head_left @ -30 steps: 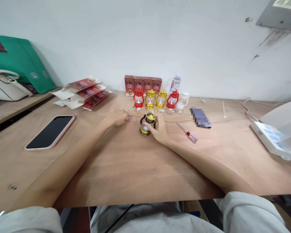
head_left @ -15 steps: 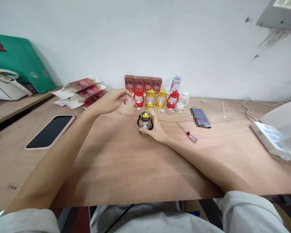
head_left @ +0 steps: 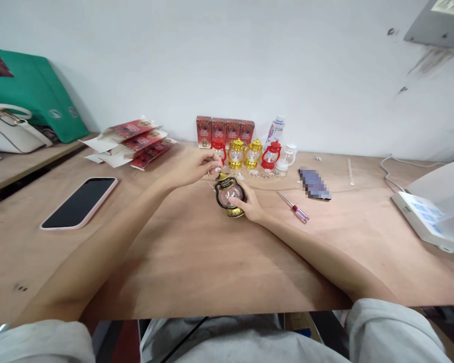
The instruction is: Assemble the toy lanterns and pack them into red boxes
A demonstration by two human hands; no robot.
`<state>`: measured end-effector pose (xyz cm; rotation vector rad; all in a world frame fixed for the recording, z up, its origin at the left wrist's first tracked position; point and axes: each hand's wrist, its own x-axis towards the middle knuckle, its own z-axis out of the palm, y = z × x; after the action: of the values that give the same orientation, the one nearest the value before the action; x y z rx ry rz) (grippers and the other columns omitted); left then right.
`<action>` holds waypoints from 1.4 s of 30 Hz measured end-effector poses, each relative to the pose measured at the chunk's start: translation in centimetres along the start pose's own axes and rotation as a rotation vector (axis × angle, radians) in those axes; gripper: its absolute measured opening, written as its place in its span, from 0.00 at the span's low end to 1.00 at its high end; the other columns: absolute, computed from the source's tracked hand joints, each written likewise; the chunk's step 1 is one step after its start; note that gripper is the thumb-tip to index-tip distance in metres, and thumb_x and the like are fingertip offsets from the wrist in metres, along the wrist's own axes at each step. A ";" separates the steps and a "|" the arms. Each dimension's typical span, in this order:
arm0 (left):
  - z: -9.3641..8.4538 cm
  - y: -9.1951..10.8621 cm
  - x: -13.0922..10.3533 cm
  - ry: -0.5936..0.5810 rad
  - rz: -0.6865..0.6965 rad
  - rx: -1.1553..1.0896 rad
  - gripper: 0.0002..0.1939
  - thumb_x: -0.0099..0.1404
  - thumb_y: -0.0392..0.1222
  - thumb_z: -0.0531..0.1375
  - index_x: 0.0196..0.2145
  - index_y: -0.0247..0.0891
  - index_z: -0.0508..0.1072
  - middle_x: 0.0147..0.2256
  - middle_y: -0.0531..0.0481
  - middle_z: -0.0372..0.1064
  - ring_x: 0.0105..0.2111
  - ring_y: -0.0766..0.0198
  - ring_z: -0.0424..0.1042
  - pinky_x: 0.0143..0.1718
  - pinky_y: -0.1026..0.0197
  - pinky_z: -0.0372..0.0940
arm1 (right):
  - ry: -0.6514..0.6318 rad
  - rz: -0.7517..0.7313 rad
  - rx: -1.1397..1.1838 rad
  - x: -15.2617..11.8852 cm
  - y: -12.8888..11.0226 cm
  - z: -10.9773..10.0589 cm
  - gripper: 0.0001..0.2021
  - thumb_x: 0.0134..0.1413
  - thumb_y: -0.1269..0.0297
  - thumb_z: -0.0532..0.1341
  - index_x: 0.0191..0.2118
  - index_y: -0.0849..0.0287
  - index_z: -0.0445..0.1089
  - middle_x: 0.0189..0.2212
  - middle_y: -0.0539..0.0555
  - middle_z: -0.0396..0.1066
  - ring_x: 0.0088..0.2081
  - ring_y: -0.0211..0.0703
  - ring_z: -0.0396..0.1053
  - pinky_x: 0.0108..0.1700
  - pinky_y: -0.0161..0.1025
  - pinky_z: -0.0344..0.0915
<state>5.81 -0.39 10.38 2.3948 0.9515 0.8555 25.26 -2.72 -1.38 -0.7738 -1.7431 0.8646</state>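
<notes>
A small black-and-gold lantern (head_left: 229, 194) with a clear globe is in my right hand (head_left: 250, 205), tilted with its top toward the left. My right thumb lies across the globe. Close above the lantern's top, my left hand (head_left: 201, 167) is closed in a pinch on a thin cord (head_left: 212, 185), of which only a little shows. Whether the cord touches the lantern I cannot tell. Behind stand red lanterns (head_left: 271, 155), gold lanterns (head_left: 236, 154) and a white lantern (head_left: 286, 160), in a row.
Red boxes (head_left: 226, 132) and a bottle (head_left: 275, 132) stand by the wall. Flattened cartons (head_left: 136, 142) and a pink-cased phone (head_left: 79, 203) lie left. To the right are a screwdriver (head_left: 294, 207), a dark pixelated object (head_left: 315, 183) and a white device (head_left: 427, 222).
My left hand has moved right and down to the lantern's top, bringing the thin cord along. The lantern in my right hand has tipped from upright to a tilt and come slightly nearer.
</notes>
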 end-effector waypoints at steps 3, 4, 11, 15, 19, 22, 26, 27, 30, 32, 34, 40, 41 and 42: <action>0.1 0.4 0.0 -0.064 -0.002 -0.028 0.14 0.63 0.46 0.54 0.27 0.32 0.68 0.22 0.52 0.66 0.23 0.70 0.64 0.26 0.69 0.58 | -0.053 -0.054 -0.031 -0.2 -0.1 -0.1 0.27 0.48 0.43 0.61 0.48 0.58 0.65 0.44 0.56 0.69 0.48 0.51 0.67 0.52 0.47 0.63; 0.1 0.5 0.0 -0.081 -0.003 -0.028 0.14 0.63 0.47 0.55 0.27 0.32 0.68 0.22 0.52 0.66 0.22 0.70 0.64 0.25 0.69 0.58 | -0.066 -0.075 -0.035 -0.2 -0.1 -0.1 0.27 0.48 0.43 0.61 0.48 0.59 0.64 0.45 0.56 0.69 0.48 0.51 0.67 0.52 0.46 0.63; 0.1 0.5 0.0 -0.094 0.008 -0.008 0.16 0.63 0.49 0.54 0.26 0.33 0.68 0.21 0.52 0.66 0.22 0.70 0.65 0.25 0.69 0.60 | -0.079 -0.149 -0.076 -0.3 -0.1 -0.2 0.28 0.50 0.42 0.59 0.49 0.59 0.63 0.43 0.57 0.70 0.47 0.50 0.67 0.52 0.45 0.62; 0.2 0.3 0.1 -0.095 -0.002 0.005 0.16 0.63 0.49 0.54 0.26 0.33 0.68 0.21 0.52 0.66 0.22 0.70 0.65 0.25 0.69 0.59 | -0.080 -0.159 -0.099 -0.3 -0.2 -0.2 0.28 0.50 0.41 0.58 0.49 0.59 0.62 0.43 0.57 0.69 0.47 0.50 0.67 0.51 0.45 0.63; 0.3 -0.2 0.2 -0.094 -0.027 0.003 0.15 0.62 0.48 0.55 0.25 0.33 0.67 0.20 0.52 0.65 0.21 0.70 0.64 0.23 0.70 0.57 | -0.106 -0.153 -0.150 -0.5 -0.5 -0.3 0.28 0.50 0.41 0.57 0.48 0.59 0.63 0.41 0.57 0.69 0.44 0.51 0.67 0.49 0.47 0.63; 0.4 -0.8 0.2 -0.091 -0.059 -0.010 0.14 0.60 0.47 0.56 0.25 0.33 0.68 0.20 0.52 0.65 0.20 0.70 0.62 0.22 0.69 0.56 | -0.130 -0.122 -0.229 -0.7 -0.7 -0.4 0.29 0.49 0.37 0.56 0.44 0.59 0.64 0.36 0.56 0.69 0.42 0.52 0.67 0.47 0.48 0.64; 0.3 -1.3 0.3 -0.108 -0.116 -0.036 0.12 0.60 0.46 0.57 0.26 0.32 0.70 0.17 0.55 0.60 0.18 0.72 0.58 0.21 0.70 0.54 | -0.157 -0.093 -0.253 -0.8 -1.0 -0.3 0.31 0.46 0.34 0.54 0.43 0.58 0.65 0.36 0.56 0.69 0.44 0.54 0.66 0.49 0.49 0.62; 0.3 -1.3 0.3 -0.111 -0.139 -0.041 0.12 0.60 0.45 0.57 0.26 0.32 0.70 0.17 0.56 0.60 0.17 0.73 0.57 0.20 0.70 0.53 | -0.159 -0.084 -0.253 -0.7 -1.1 -0.3 0.31 0.47 0.34 0.54 0.44 0.58 0.65 0.37 0.56 0.69 0.44 0.54 0.66 0.49 0.49 0.62; 0.0 -0.7 0.2 -0.108 -0.230 -0.057 0.11 0.60 0.43 0.56 0.26 0.32 0.69 0.18 0.55 0.61 0.16 0.74 0.56 0.17 0.70 0.51 | -0.147 -0.060 -0.256 -0.6 -1.5 -0.2 0.29 0.49 0.37 0.55 0.46 0.59 0.64 0.38 0.57 0.69 0.43 0.53 0.66 0.48 0.48 0.63; 0.0 -0.2 0.1 -0.096 -0.301 -0.063 0.10 0.60 0.41 0.56 0.26 0.32 0.68 0.18 0.55 0.61 0.15 0.74 0.56 0.16 0.71 0.51 | -0.139 -0.053 -0.257 -0.5 -1.7 -0.1 0.28 0.50 0.40 0.56 0.47 0.60 0.64 0.39 0.58 0.70 0.43 0.53 0.67 0.47 0.48 0.63; 0.0 0.1 0.0 -0.086 -0.356 -0.064 0.09 0.60 0.39 0.56 0.25 0.32 0.68 0.17 0.55 0.61 0.14 0.74 0.56 0.15 0.71 0.50 | -0.133 -0.056 -0.249 -0.5 -1.8 0.0 0.28 0.51 0.41 0.57 0.48 0.60 0.64 0.41 0.58 0.70 0.43 0.53 0.67 0.47 0.48 0.63; 0.9 -0.2 0.0 -0.055 -0.370 -0.122 0.08 0.60 0.38 0.56 0.26 0.32 0.68 0.20 0.52 0.65 0.14 0.75 0.56 0.14 0.72 0.51 | -0.086 -0.056 -0.143 -0.7 -1.5 0.3 0.28 0.51 0.41 0.56 0.47 0.60 0.64 0.39 0.57 0.70 0.42 0.51 0.68 0.47 0.46 0.64; 1.0 -0.3 0.0 -0.049 -0.363 -0.137 0.07 0.60 0.38 0.56 0.26 0.32 0.68 0.19 0.53 0.65 0.14 0.76 0.55 0.14 0.72 0.51 | -0.074 -0.051 -0.118 -0.7 -1.4 0.4 0.28 0.51 0.40 0.56 0.47 0.60 0.64 0.39 0.56 0.70 0.41 0.50 0.68 0.46 0.45 0.64; 1.1 -0.4 0.0 -0.045 -0.358 -0.150 0.07 0.60 0.37 0.56 0.26 0.32 0.68 0.19 0.53 0.64 0.14 0.76 0.55 0.14 0.72 0.51 | -0.064 -0.044 -0.096 -0.8 -1.4 0.5 0.28 0.51 0.40 0.56 0.46 0.59 0.63 0.39 0.56 0.70 0.41 0.50 0.68 0.46 0.45 0.64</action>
<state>6.38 -0.27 9.32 2.0251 1.2043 0.7068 24.86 -4.22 -0.73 -0.7752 -1.8627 0.7885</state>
